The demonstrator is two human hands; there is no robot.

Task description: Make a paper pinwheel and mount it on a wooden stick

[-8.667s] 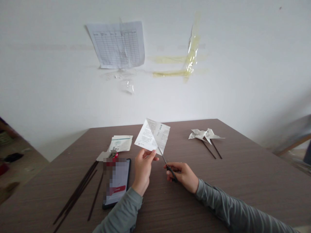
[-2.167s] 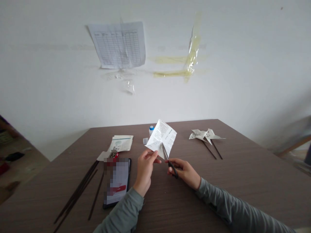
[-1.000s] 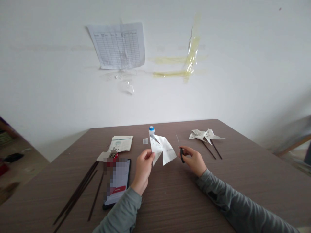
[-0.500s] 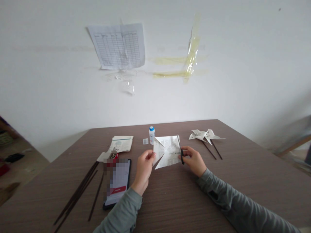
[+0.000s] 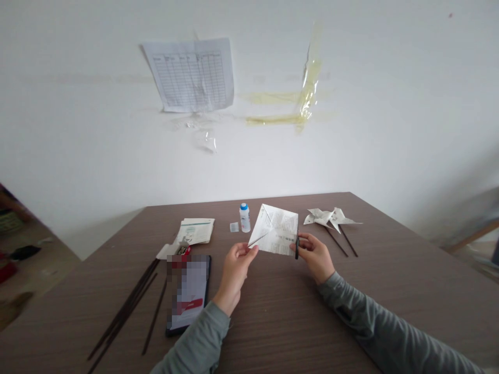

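Note:
A square sheet of printed paper (image 5: 279, 228), slit from its corners toward the middle, is held above the table between my two hands. My left hand (image 5: 235, 272) pinches its lower left corner between thumb and fingers. At the paper's right edge, my right hand (image 5: 313, 255) is closed around the black handle of a pair of scissors (image 5: 297, 247). The scissors' blades are mostly hidden edge-on. The right fingertips also touch the paper.
Behind the paper stands a white glue bottle with a blue cap (image 5: 244, 218). Paper pinwheels on sticks (image 5: 331, 218) lie to the right. Leftward are a stack of paper squares (image 5: 197, 231), a phone (image 5: 191, 291), a small red box (image 5: 182, 254) and several dark sticks (image 5: 127, 309).
The paper has turned and shifted a little to the right and away from me. My left hand now pinches it at a corner. The scissors have tilted edge-on beside the paper.

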